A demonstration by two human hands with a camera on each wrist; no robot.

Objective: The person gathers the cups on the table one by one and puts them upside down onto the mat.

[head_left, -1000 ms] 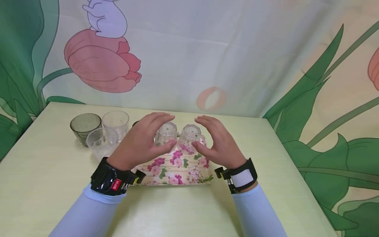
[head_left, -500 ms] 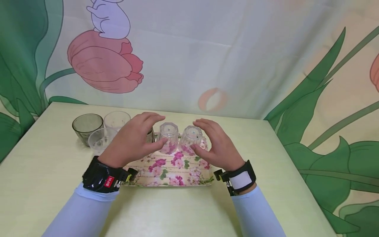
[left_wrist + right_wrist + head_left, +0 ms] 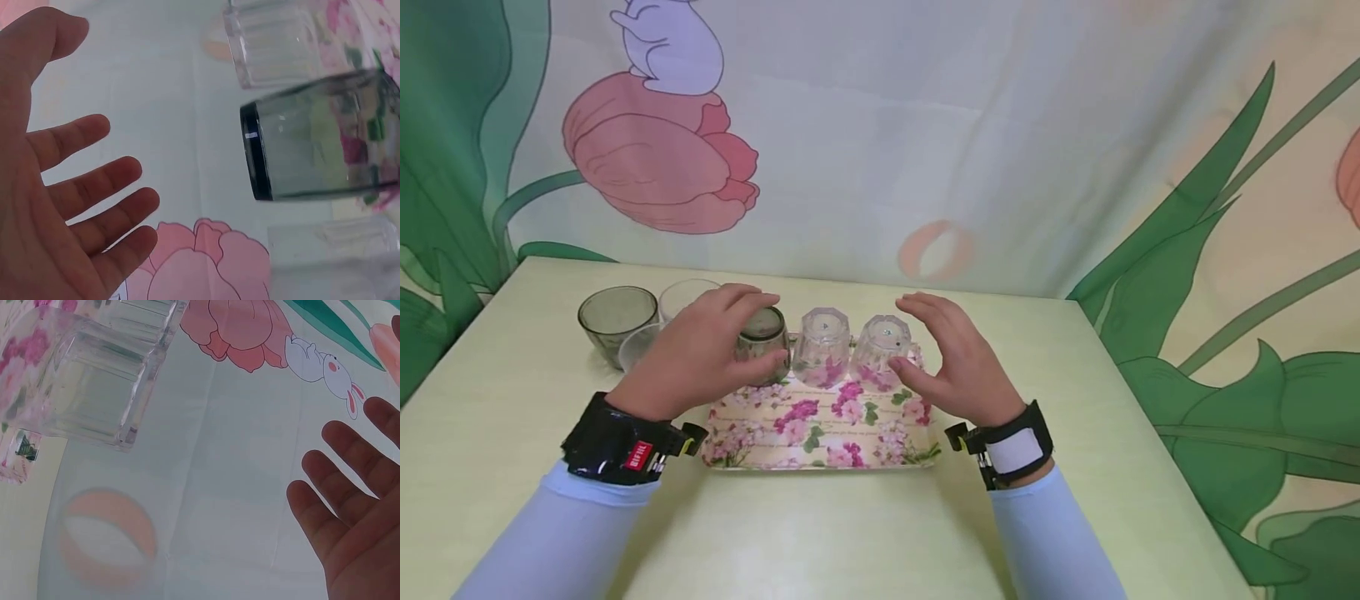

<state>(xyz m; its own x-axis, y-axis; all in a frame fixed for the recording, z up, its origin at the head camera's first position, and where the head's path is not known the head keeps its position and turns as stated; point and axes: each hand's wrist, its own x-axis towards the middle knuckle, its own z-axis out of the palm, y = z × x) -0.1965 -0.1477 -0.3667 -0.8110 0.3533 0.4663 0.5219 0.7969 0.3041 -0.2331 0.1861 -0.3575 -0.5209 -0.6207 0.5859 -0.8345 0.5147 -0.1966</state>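
Observation:
Three upturned glasses stand in a row at the back of a floral tray (image 3: 820,429). One is a smoky grey glass (image 3: 766,329); the other two, a middle clear glass (image 3: 822,346) and a right clear glass (image 3: 880,350), have faceted sides. My left hand (image 3: 692,354) hovers by the smoky glass, fingers spread and holding nothing. In the left wrist view, a gap shows between that hand and the smoky glass (image 3: 325,137). My right hand (image 3: 951,358) is held beside the right clear glass, also holding nothing. The right wrist view shows its fingers (image 3: 337,481) apart from that glass (image 3: 94,387).
Left of the tray, a smoky grey cup (image 3: 617,315) stands upright with its mouth up. Beside it are a clear cup (image 3: 685,296) and another clear cup (image 3: 638,343), both partly hidden by my left hand. A printed curtain (image 3: 865,150) hangs behind the pale table (image 3: 820,533).
My left hand has moved left, from in front of the middle clear glass to the smoky glass, uncovering it. The right hand stays about where it was. The glasses have not moved.

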